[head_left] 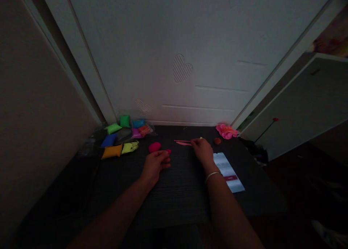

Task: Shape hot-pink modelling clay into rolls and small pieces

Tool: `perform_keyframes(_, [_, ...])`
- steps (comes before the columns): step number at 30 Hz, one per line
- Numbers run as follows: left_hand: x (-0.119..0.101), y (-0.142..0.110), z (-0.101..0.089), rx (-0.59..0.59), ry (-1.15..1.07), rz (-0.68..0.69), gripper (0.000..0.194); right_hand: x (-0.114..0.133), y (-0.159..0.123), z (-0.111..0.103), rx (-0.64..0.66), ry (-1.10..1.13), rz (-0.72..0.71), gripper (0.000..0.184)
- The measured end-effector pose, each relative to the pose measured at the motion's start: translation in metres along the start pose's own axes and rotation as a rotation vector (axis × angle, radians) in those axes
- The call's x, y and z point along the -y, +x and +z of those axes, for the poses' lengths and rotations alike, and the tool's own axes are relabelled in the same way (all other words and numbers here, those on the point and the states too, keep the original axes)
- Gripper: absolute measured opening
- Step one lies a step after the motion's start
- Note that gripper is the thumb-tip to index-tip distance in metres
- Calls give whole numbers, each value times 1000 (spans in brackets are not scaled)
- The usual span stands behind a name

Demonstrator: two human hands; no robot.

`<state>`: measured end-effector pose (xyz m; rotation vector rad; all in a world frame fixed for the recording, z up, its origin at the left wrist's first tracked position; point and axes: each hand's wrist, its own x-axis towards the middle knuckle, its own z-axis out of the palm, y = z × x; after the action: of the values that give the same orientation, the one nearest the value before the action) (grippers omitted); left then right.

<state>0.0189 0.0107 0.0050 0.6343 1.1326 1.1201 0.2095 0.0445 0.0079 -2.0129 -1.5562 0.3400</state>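
Observation:
My left hand [156,165] is closed, thumb and fingers pinching a small piece of pink clay [169,151]. Just behind it, a larger lump of pink clay [154,147] rests on the dark table. My right hand [203,152] has its fingertips together at the end of a thin pink stick-like modelling tool [181,141]. Beside that stick lies a flatter pink tool [183,143], its right end hidden by the fingers. Something small and yellow [201,137] peeks out behind my right hand.
Packets of coloured clay, including an orange packet [112,152], crowd the table's left back. At right are a lit phone [228,172] partly under my right forearm, a brown clay ball [217,141] and a pink petalled piece [226,131]. A white panel [152,71] rises behind.

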Motion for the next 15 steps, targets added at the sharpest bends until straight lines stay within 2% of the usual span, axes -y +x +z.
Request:
perform_keyframes(3, [0, -1, 0, 15, 87, 4, 19, 2, -4, 0, 94, -209, -52, 25])
perform_keyframes(7, [-1, 0, -1, 53, 296, 46, 14, 6, -8, 1, 106, -304, -102, 26])
perform_keyframes(13, [-4, 7, -10, -4, 586, 189, 6, 9, -8, 0, 129, -363, -110, 25])
perform_keyframes(15, [-4, 9, -15, -19, 636, 305, 9, 10, -8, 0, 145, -380, -109, 25])
